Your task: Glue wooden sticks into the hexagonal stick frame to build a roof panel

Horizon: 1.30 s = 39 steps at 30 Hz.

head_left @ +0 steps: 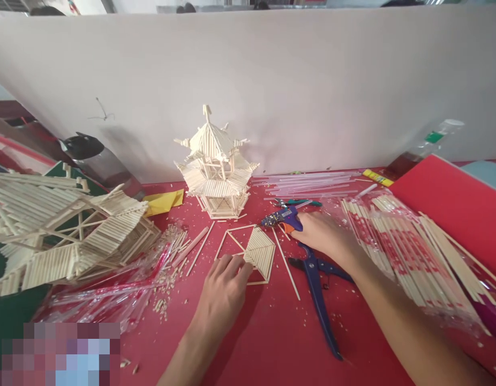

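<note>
My right hand [315, 229] is wrapped round a blue glue gun [286, 215] with an orange trigger. Its nozzle tip is at the upper edge of a flat hexagonal frame of wooden sticks [262, 247], which lies on the red table. Parallel sticks fill the right part of the frame, while its left part shows bare spokes. With bent fingers, my left hand [227, 284] grips the frame's lower left side and hides that corner. Right of the frame, a single stick [287, 264] and blue-handled cutters [320, 300] lie on the table, the cutters partly under my right forearm.
Behind the frame stands a small stick pagoda [218, 171]. A larger stick model [71, 230] fills the left side. Glue sticks [308, 183], green-handled pliers [302, 202], bagged chopsticks [404, 252] and a red board [452, 214] lie at right. A pale partition [332, 91] closes the back.
</note>
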{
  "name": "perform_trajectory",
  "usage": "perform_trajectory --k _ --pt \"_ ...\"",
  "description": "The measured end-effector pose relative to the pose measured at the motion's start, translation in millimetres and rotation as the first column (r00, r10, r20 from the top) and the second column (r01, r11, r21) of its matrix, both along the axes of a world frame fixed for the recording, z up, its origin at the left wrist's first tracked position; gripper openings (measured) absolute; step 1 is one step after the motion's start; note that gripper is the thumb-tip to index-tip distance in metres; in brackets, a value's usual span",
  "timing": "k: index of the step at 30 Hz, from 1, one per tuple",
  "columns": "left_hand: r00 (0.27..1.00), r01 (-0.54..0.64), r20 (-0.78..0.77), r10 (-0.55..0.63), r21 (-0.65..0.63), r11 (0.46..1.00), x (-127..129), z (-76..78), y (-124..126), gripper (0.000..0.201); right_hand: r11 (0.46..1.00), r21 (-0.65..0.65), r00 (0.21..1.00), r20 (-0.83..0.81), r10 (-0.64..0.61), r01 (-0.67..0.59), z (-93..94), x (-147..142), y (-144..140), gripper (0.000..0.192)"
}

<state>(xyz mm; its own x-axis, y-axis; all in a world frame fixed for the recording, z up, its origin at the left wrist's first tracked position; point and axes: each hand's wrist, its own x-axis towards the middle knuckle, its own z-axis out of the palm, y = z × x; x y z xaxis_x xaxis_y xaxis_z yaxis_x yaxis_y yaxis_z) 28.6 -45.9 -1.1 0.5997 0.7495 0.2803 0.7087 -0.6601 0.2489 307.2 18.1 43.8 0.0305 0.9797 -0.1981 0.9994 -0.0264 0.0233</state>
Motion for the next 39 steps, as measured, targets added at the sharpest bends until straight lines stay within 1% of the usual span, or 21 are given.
perform_trajectory --k 4,8,10,13,16,19,22,24,26,28,31,33,35,37,39 --pt "1.0 -0.008 -0.001 0.008 -0.04 0.999 0 -1.5 1 0.03 1.0 0.007 1.0 0.002 -0.012 0.012 0.4 8 1 0.029" --pt "1.0 -0.001 0.031 0.003 -0.053 0.999 -2 -2.6 2 0.028 0.999 0.046 1.0 0.025 -0.016 0.015 13.5 22 -3 0.032" --pt "0.999 0.002 0.035 0.0 -0.052 0.999 -3 -3.2 2 0.027 0.998 0.042 0.998 0.041 -0.056 0.054 20.9 28 -5 0.033" --pt "0.999 -0.002 0.033 0.003 -0.043 0.999 -3 -5.1 3 0.026 0.993 -0.015 0.99 0.074 -0.116 0.118 26.6 34 -7 0.034" --pt "1.0 -0.004 0.025 0.005 -0.024 1.0 -3 -7.8 3 0.024 0.987 -0.081 0.985 0.107 -0.133 0.142 25.3 36 -7 0.031" --pt "1.0 -0.004 0.021 0.004 -0.001 1.0 -2 -9.6 3 0.023 0.986 -0.103 0.988 0.095 -0.118 0.128 22.0 37 -8 0.029" --pt "1.0 -0.009 0.025 0.009 0.014 1.0 -1 -9.3 3 0.022 0.985 -0.117 0.991 0.062 -0.117 0.124 22.1 37 -10 0.032" --pt "1.0 -0.013 0.027 0.012 0.011 1.0 -1 -8.3 2 0.021 0.985 -0.107 0.99 0.057 -0.13 0.136 25.4 36 -13 0.034" --pt "0.999 -0.015 0.03 0.015 0.006 1.0 -1 -7.4 2 0.021 0.991 -0.058 0.991 0.061 -0.116 0.12 31.0 31 -17 0.033" --pt "0.999 -0.014 0.037 0.013 0.008 1.0 0 -6.8 2 0.02 0.999 0.007 0.998 0.03 -0.049 0.049 36.8 22 -22 0.028" --pt "0.999 -0.016 0.04 0.015 0.018 1.0 1 -6.8 3 0.018 0.991 0.063 0.984 -0.125 0.128 -0.121 40.6 -1 -30 0.016" --pt "0.999 -0.02 0.04 0.019 0.019 1.0 1 -7.5 4 0.018 0.961 0.11 0.931 -0.243 0.272 -0.252 37.3 -18 -34 0.008" --pt "0.999 -0.023 0.043 0.023 0.017 1.0 1 -8.8 4 0.019 0.903 0.196 0.838 -0.337 0.428 -0.382 29.7 -34 -37 0.006" --pt "0.998 -0.027 0.048 0.027 0.012 1.0 1 -10.4 4 0.019 0.862 0.236 0.773 -0.383 0.507 -0.448 20.2 -46 -39 0.013" --pt "0.998 -0.034 0.052 0.034 0.002 0.999 1 -11.6 4 0.019 0.837 0.239 0.742 -0.388 0.548 -0.493 11.2 -55 -40 0.017"
